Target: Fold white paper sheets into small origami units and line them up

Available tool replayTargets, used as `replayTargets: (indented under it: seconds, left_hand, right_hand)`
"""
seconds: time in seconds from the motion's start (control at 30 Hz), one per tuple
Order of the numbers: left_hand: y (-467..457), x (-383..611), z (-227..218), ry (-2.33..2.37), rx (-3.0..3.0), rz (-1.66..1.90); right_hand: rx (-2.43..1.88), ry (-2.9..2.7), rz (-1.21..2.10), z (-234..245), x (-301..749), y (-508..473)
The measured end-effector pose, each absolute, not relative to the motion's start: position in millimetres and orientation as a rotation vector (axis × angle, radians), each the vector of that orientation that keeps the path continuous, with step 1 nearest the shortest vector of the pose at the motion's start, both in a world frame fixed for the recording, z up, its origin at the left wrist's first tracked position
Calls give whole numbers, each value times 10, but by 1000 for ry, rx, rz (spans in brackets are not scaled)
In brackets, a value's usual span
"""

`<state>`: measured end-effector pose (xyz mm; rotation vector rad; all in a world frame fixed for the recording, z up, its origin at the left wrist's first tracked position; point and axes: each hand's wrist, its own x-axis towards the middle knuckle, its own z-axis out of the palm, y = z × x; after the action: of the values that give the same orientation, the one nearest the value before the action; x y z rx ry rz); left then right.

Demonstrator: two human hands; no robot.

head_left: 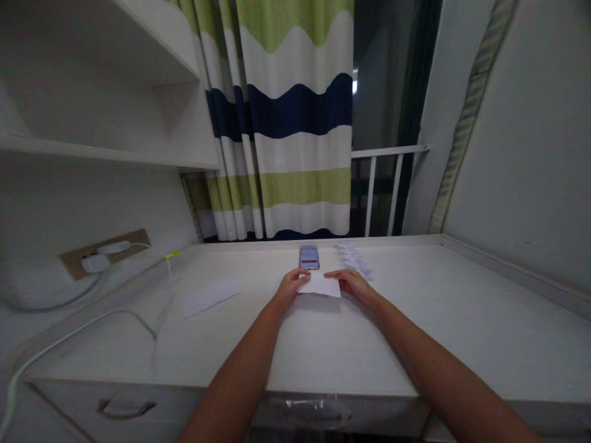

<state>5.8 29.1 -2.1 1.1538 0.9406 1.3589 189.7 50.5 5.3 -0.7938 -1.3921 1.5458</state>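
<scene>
Between my two hands is a small white sheet of paper (319, 284), held just above the desk. My left hand (290, 287) pinches its left edge, thumb on top. On the other side my right hand (354, 287) grips the upper right edge, its index finger lying along the top. Directly beyond the paper a phone (309, 257) lies with its screen lit. Several folded white paper pieces (353, 259) sit in a row behind my right hand. Off to the left a flat stack of white paper (211, 296) rests on the desk.
The white desk (462, 332) meets walls on both sides. A pale cable (92, 323) runs over its left part, near a wall socket with plugs (104, 255). A striped curtain (300, 111) hangs behind, and a shelf (101, 154) juts out at upper left.
</scene>
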Motion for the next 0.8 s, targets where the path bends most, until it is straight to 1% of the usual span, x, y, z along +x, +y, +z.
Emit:
replayTargets:
  seconds: [0.2, 0.4, 0.5, 0.63, 0.8]
  left_hand:
    - [313, 55, -72, 1000, 1343, 1376]
    - [302, 76, -66, 937, 1527, 1314]
    - [299, 97, -53, 941, 1517, 1354]
    - [313, 120, -46, 920, 1313, 1448]
    - [318, 129, -76, 994, 1225, 1261]
  right_hand:
    - [-839, -1564, 1412, 4, 1914, 541]
    - [-893, -1746, 1403, -28, 1897, 545]
    - [-912, -1791, 1431, -16, 1878, 519]
    - [-903, -1691, 1439, -3, 1869, 512]
    - [-841, -1502, 1514, -20, 1866, 536]
